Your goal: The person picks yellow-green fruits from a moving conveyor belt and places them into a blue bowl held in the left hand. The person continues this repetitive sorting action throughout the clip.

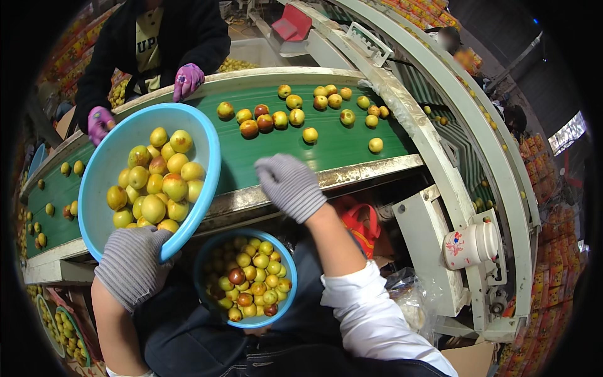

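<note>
My left hand (133, 264), in a grey striped knit glove, grips the near rim of a light blue plastic basin (214, 155). Yellow-green and reddish jujubes (154, 208) fill the bottom of this tilted basin. Over the near edge of a green conveyor belt (264, 162) is my right hand (289, 184), gloved alike, its fingers curled; whether anything is inside them cannot be seen. Loose jujubes (264, 122) lie on the belt beyond it. Between my legs sits a second blue basin (293, 282) holding more jujubes (254, 271).
Across the belt stands a person in dark clothes; their purple-gloved hands (188, 81) are near the basin's far side. A sloping metal conveyor frame (410, 108) rises on the right, with a white jug (471, 245) against it. Below the belt hangs a red bag (360, 226). Stacked printed cartons (556, 273) line the right.
</note>
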{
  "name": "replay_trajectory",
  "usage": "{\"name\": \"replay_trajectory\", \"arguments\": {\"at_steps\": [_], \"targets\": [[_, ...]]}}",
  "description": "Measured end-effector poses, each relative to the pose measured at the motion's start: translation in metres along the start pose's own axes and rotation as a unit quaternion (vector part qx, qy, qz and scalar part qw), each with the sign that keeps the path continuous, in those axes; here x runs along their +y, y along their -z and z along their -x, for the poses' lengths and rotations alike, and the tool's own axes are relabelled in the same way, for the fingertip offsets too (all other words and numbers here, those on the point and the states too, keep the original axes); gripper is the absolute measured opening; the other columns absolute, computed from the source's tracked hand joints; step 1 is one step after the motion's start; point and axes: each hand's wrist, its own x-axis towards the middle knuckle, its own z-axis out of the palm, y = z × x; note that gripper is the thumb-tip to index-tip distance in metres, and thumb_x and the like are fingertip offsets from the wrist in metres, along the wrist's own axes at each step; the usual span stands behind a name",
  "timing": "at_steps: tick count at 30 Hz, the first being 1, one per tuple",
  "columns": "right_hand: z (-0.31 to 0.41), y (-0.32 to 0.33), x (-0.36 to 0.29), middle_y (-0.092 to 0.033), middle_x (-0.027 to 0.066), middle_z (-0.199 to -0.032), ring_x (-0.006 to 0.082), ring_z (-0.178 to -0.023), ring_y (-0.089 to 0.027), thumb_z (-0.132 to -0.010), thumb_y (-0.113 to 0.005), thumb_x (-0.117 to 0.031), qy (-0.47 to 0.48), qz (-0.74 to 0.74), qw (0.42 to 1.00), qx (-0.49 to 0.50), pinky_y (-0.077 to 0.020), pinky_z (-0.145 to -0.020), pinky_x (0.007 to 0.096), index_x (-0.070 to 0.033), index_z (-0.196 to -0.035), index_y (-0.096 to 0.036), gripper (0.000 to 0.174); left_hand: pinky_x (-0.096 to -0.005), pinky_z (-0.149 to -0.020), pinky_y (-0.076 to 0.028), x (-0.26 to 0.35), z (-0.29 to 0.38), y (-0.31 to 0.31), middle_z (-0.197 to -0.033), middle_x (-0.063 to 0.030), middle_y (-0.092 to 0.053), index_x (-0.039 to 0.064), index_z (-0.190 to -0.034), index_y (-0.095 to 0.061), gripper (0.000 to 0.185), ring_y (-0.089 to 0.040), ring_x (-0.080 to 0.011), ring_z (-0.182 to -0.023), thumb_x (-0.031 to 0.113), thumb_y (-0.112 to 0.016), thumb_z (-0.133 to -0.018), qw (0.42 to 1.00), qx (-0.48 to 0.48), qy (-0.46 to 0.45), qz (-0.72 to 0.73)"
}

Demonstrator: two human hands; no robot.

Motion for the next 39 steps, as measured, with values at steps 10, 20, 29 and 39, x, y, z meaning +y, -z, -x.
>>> {"name": "replay_trajectory", "arguments": {"at_steps": [10, 20, 29, 39], "targets": [[-0.080, 0.037, 0.143, -0.043, 0.0186, -0.145, 0.0368, -0.125, -0.050, -0.085, -0.061, -0.031, -0.303, 0.224, 0.920, -0.107, -0.0419, -0.106, 0.0457, -0.020, -0.139, -0.048, 0.057, -0.0450, -0.071, -0.052, -0.002, 0.005, 0.001, -0.077, -0.0161, -0.065, 0.008, -0.089, -0.068, 0.020, -0.064, -0.0361, -0.074, 0.015, -0.071, -0.070, 1.000, 0.003, 0.001, -0.007], [-0.091, 0.027, 0.015, -0.067, 0.0093, -0.103, 0.0141, -0.088, -0.066, -0.088, -0.070, -0.022, -0.225, -0.396, 0.885, 0.096, -0.0547, -0.074, 0.0252, -0.004, -0.124, -0.060, 0.041, -0.0455, -0.069, -0.052, -0.002, 0.006, 0.006, -0.077, -0.0157, -0.065, 0.008, -0.089, -0.066, 0.019, -0.064, -0.0367, -0.073, 0.018, -0.070, -0.073, 0.999, -0.010, -0.007, -0.031], [-0.084, -0.002, -0.032, -0.070, 0.0113, -0.093, 0.0222, -0.080, -0.068, -0.091, -0.065, -0.024, 0.022, -0.245, 0.964, 0.101, -0.0538, -0.075, 0.0327, -0.008, -0.109, -0.068, 0.024, -0.0455, -0.066, -0.053, -0.006, 0.016, 0.009, -0.073, -0.0137, -0.065, 0.010, -0.087, -0.066, 0.019, -0.065, -0.0348, -0.072, 0.018, -0.070, -0.071, 1.000, -0.005, -0.004, -0.028], [-0.003, 0.012, 0.016, -0.070, 0.0162, -0.089, 0.0311, -0.079, -0.069, -0.093, -0.059, -0.019, -0.121, 0.000, 0.993, -0.002, -0.0524, -0.073, 0.0368, -0.007, -0.102, -0.070, 0.019, -0.0452, -0.064, -0.054, -0.009, 0.014, 0.013, -0.075, -0.0161, -0.069, 0.006, -0.085, -0.070, 0.016, -0.068, -0.0357, -0.071, 0.016, -0.063, -0.074, 0.999, -0.033, -0.038, 0.018]]}}
